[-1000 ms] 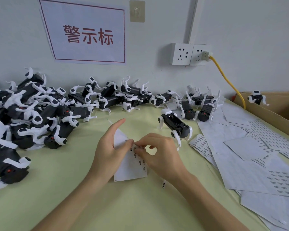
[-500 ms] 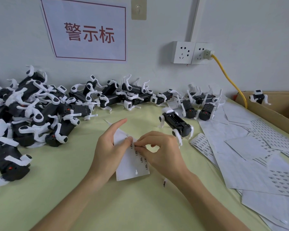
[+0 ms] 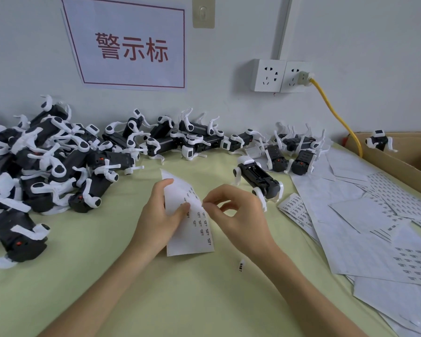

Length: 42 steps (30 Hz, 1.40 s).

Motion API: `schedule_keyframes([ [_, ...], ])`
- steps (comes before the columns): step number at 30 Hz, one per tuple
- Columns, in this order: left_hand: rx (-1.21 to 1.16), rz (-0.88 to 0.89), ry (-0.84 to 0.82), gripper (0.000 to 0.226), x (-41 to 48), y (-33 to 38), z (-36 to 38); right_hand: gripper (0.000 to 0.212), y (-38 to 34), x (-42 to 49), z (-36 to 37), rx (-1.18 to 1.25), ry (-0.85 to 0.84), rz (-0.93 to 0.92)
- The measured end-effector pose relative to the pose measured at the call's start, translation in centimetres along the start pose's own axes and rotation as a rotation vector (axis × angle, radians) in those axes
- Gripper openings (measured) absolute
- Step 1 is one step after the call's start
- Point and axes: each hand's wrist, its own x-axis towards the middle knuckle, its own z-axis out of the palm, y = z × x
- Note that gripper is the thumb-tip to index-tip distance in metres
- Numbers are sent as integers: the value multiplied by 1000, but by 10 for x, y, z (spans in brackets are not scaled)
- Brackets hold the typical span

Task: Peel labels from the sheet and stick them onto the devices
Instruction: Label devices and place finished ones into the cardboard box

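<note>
My left hand (image 3: 157, 217) grips a white label sheet (image 3: 192, 229) with small printed labels, thumb on its front, above the green table. At the sheet's right edge my right hand (image 3: 238, 217) pinches a small label between thumb and forefinger. A black and white device (image 3: 259, 180) lies on its back just right of my hands. Many more such devices (image 3: 58, 166) are piled at the left and along the wall. One loose label (image 3: 241, 266) lies on the table under my right wrist.
Several used and part-used label sheets (image 3: 365, 227) cover the table's right side. A cardboard box (image 3: 413, 164) with one device (image 3: 379, 141) in it stands at the far right. A yellow cable (image 3: 336, 115) runs from the wall socket (image 3: 282, 75) down behind the box.
My left hand has tilted the sheet up, its top corner now standing higher. My right hand has drawn slightly to the right at the sheet's edge, still pinching.
</note>
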Motion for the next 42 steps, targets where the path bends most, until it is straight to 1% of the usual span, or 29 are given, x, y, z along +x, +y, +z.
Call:
schedule_keyframes([
  [2,140,0,65,67,-1,0,-1,18,-1,3,-3,42,24,69],
  [3,239,33,115,69,-2,2,-2,17,0,4,-4,55,31,101],
  [5,359,173,204,61,-5,8,-6,17,0,5,-5,84,32,154],
  [7,265,339,187,38,-9,16,-8,19,0,5,-6,101,33,171],
  [8,184,380,145,26,-12,20,-7,20,0,5,-5,104,38,168],
  [9,123,399,100,19,-15,23,-5,22,0,5,-5,103,43,163],
  [11,74,420,37,18,-21,27,0,31,0,5,-5,103,34,156],
  [13,78,442,22,15,-23,27,4,42,1,4,-4,109,13,150],
  [15,85,457,20,15,-23,27,4,46,1,4,-4,125,-4,148],
  [21,61,420,58,15,-21,26,1,45,0,3,-2,160,-36,144],
  [23,10,367,67,18,-21,26,1,40,-1,4,-4,180,-57,151],
  [25,-45,318,75,23,-20,25,1,29,-2,3,-6,239,-114,170],
  [28,-61,299,76,15,-19,26,0,22,-4,3,-8,335,-167,202],
  [29,-57,297,71,12,-18,26,-1,22,-4,3,-8,350,-170,207],
  [31,-59,288,57,14,-17,26,-1,22,-4,3,-8,360,-168,212],
  [38,-178,202,-42,15,-16,28,-2,26,-2,3,-6,308,-143,203],
  [42,-227,164,-50,16,-17,31,-1,35,-1,3,-5,215,-114,176],
])
